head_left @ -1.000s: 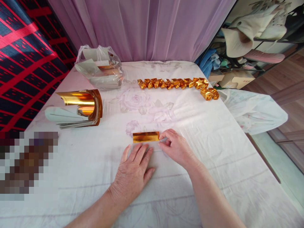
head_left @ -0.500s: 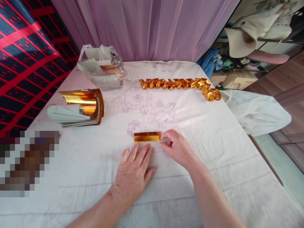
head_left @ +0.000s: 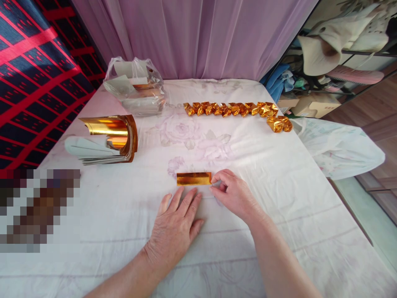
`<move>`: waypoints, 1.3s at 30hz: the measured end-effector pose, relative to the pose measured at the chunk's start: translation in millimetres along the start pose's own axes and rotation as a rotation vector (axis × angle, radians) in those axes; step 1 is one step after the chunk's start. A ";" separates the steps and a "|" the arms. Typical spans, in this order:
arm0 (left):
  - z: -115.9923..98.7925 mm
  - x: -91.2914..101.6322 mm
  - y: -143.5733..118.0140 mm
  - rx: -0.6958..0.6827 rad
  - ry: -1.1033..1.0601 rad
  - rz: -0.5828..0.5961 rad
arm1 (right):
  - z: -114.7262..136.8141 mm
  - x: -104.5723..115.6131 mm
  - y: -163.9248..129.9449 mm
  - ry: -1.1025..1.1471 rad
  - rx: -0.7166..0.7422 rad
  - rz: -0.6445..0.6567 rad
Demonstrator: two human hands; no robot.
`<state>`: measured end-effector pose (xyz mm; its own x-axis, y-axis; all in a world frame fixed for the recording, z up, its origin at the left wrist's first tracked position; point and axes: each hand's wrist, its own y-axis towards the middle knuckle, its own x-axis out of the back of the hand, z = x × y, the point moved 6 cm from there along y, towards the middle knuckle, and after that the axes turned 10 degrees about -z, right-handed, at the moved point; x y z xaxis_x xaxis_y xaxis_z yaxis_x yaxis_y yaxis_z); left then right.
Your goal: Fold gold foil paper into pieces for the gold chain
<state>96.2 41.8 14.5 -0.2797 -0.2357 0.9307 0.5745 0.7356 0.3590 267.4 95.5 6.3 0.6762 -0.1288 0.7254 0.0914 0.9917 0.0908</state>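
Both hands are working at the gold paper strip on the table. Left hand is lying flat and spread beside it; right hand is pinching its end. It looks light, thin and crinkly, so edges are best.

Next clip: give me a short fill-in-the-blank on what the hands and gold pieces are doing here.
1. The right hand pinches the ___ end of the folded gold strip.
2. The left hand lies ___ on the white cloth, palm down.
3. The folded gold pieces lie in a ___ at the far side.

Missing words: right; flat; row
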 end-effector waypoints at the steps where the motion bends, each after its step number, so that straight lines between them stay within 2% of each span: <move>1: 0.0 0.2 0.1 0.000 0.001 0.001 | -0.2 -0.2 0.0 0.000 -0.002 0.000; 39: 1.6 -1.0 1.2 0.008 -0.043 0.029 | 2.2 -1.5 -1.3 0.004 0.035 0.029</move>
<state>95.9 43.9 13.9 -0.2957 -0.1866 0.9369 0.5768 0.7470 0.3308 264.7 94.4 6.6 0.6812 -0.1002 0.7252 0.0465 0.9945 0.0938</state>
